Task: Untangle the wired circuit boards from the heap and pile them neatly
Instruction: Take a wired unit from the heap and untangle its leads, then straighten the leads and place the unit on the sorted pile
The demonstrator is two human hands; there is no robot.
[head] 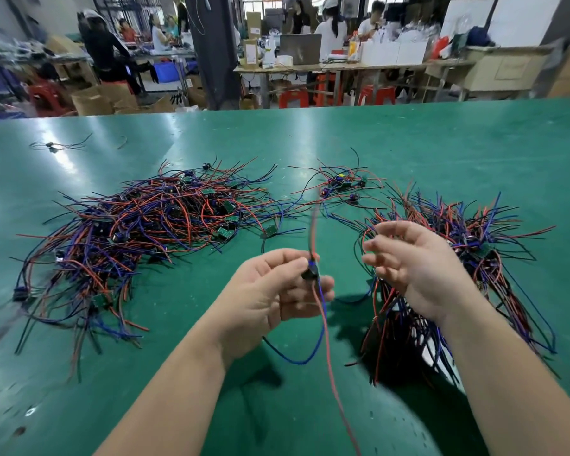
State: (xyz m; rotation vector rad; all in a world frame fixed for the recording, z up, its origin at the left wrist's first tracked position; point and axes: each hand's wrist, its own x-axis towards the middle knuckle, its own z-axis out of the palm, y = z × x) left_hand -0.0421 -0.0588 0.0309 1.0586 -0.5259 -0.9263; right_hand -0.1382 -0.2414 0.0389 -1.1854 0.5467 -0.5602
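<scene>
On the left of the frame, a big tangled heap of red, blue and black wires with small green circuit boards (139,225) sprawls over the green worktop (408,136). One stray wired board (50,145) lies well apart from it at the upper left. A small loose cluster of boards (339,185) sits at upper centre.

Just below centre, the left hand (264,297) is raised off the worktop with the palm turned inward and the forearm coming up from the lower edge. Its fingers (290,260) pinch one small dark circuit board (311,273) by the body. A red lead runs up from it, and a red and a blue lead hang down in slack loops.

These pieces look very light. The leads are soft and likely to snag on their neighbours, and the solder joints are probably fragile, so the board itself is the safer place to grip rather than the wire ends.

To the right, the right hand (408,261) hovers near the held board with its fingers released, loosely curved and grasping nothing that shows. Beneath and beyond it lies the sorted pile of wired boards (494,238), with the leads fanned roughly one way.
</scene>
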